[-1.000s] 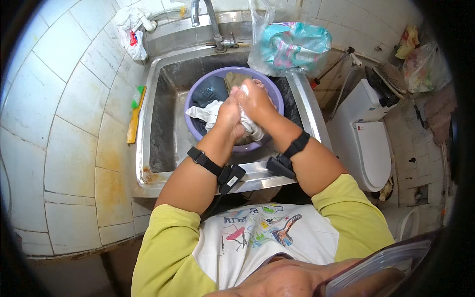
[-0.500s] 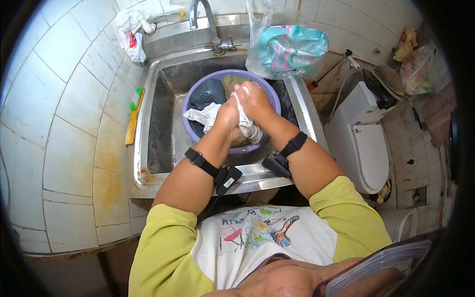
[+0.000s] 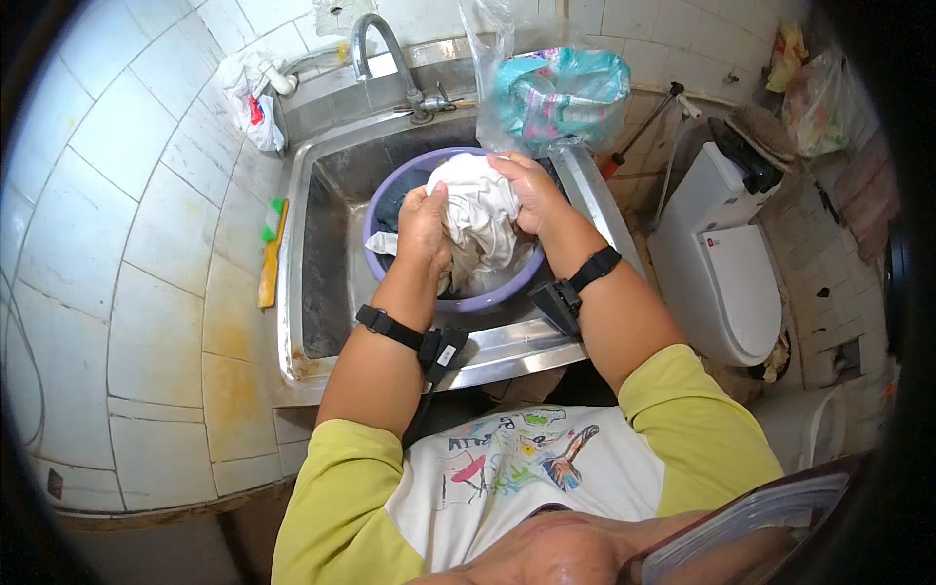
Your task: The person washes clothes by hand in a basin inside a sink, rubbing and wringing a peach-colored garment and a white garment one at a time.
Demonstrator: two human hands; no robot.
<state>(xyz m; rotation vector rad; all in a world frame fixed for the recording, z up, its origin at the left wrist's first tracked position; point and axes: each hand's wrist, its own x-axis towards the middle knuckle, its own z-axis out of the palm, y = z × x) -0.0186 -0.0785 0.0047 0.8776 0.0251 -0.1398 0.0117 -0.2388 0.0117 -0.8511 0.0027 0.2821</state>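
A wet white cloth garment (image 3: 477, 207) is stretched between my hands over a purple basin (image 3: 488, 298). My left hand (image 3: 422, 226) grips its left side, fingers closed on the fabric. At the garment's upper right edge, my right hand (image 3: 531, 192) pinches it with the thumb on top. The lower folds hang down into the basin, where a dark garment (image 3: 390, 212) lies at the left. A loose white end of cloth (image 3: 381, 243) rests over the basin's left rim.
The basin stands in a steel sink (image 3: 327, 268) below a curved faucet (image 3: 363, 44). A teal plastic package (image 3: 565, 96) sits at the sink's back right corner. A yellow-handled brush (image 3: 272, 255) lies along the left wall. A white toilet (image 3: 741, 283) stands to the right.
My hands have moved apart from a tight squeeze. The white garment, bunched between them before, is now opened out and raised, covering more of the basin.
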